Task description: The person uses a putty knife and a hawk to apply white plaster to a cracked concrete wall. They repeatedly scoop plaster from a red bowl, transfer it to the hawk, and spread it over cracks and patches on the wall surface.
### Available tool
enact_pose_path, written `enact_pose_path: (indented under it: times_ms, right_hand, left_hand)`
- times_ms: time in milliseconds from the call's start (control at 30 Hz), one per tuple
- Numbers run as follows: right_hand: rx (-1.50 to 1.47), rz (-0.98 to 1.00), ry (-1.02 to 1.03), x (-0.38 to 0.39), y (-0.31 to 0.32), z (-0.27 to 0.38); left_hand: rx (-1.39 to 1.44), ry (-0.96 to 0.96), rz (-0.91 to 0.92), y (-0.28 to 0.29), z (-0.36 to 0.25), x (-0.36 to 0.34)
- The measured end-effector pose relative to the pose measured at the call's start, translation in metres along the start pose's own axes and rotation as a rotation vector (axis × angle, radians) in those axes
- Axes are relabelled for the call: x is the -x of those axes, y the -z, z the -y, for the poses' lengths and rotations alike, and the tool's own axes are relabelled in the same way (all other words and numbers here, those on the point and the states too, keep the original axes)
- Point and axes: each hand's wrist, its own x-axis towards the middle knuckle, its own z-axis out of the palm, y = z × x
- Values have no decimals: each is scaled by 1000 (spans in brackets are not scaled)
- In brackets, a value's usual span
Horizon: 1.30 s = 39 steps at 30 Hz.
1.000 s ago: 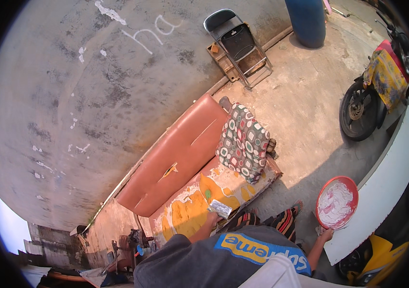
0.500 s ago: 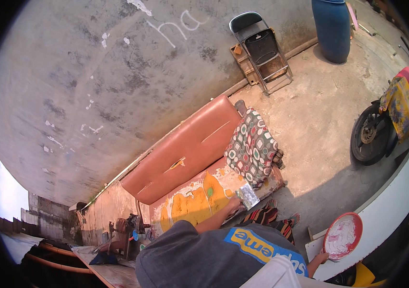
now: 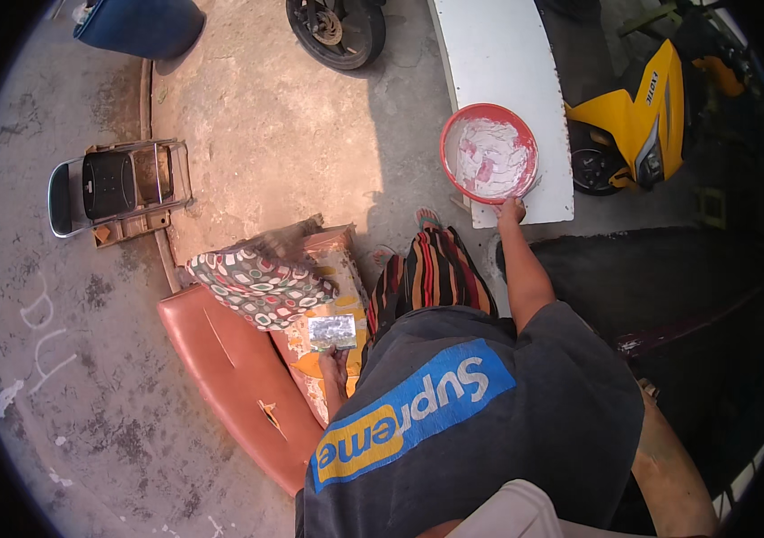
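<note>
My left hand (image 3: 334, 360) is closed on a flat rectangular scraper (image 3: 332, 332), its face smeared white and grey. It is over the worn seat (image 3: 310, 351) of a brown sofa, where yellow foam shows through the torn cover. With my right arm stretched forward, my right hand (image 3: 512, 212) grips the near rim of a round red basin (image 3: 532, 148). White paste (image 3: 489, 152) is spread over the inside of the basin. The basin overlaps the edge of a long white board (image 3: 507, 58); whether it rests on the board, I cannot tell.
A patterned cushion (image 3: 261, 285) lies beside the sofa's brown backrest (image 3: 243, 386). A folding chair (image 3: 113, 184) and a blue barrel (image 3: 144, 27) stand along the wall. Right of the board is a yellow motorbike (image 3: 637, 112); a black wheel (image 3: 332, 31) is ahead. A bare limb (image 3: 669, 466) appears at lower right.
The view has swung right, bringing the basin and board toward the middle and the sofa to the left. Both hands keep their holds on the scraper and the basin.
</note>
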Motion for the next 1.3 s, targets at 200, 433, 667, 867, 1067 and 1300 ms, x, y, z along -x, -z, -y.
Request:
enact_pose_path:
  times_ms: [200,433,667,867,1067,1300]
  right_hand:
    - [-26,-9,29,-14,7,14]
    - [80,31,54,-49,29,26]
    - [804,37,945,64,43,95]
    - [834,942,741,214,25,145]
    - [809,1098,928,265,6,165]
    - [799,1096,918,264,0,160]
  left_hand:
    - [-194,-62,97,-78,-56,6]
    - [-350,-217,400,-199,-115,33]
    - [-133,-345,484,-260,-140,98]
    - [-119,-336,516,-263,-152,112]
    - [-124,-339,477,-258,-146,110]
    - [-63,-286,447,-244,-127,105]
